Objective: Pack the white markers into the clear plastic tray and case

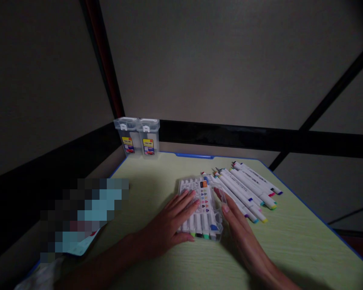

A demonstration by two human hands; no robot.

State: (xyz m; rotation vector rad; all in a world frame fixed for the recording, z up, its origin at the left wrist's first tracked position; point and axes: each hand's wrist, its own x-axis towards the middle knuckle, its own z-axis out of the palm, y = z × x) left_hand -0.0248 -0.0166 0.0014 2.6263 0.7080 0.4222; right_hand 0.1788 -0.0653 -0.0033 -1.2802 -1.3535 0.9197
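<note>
A clear plastic marker case lies on the table in front of me, with white markers inside and a printed label on top. Coloured cap ends show along its near edge. My left hand rests flat across the case's left part, fingers stretched out over the label. At the case's right side is my right hand, its fingers extended along the clear edge; some fingertips are hidden behind the plastic. Just beyond the right hand, a pile of loose white markers with coloured ends lies on the tabletop.
Two clear lidded boxes with yellow and blue labels stand at the table's far left corner. A light blue object, partly pixelated, lies at the left edge. The pale green table has blue edging and stands against grey walls.
</note>
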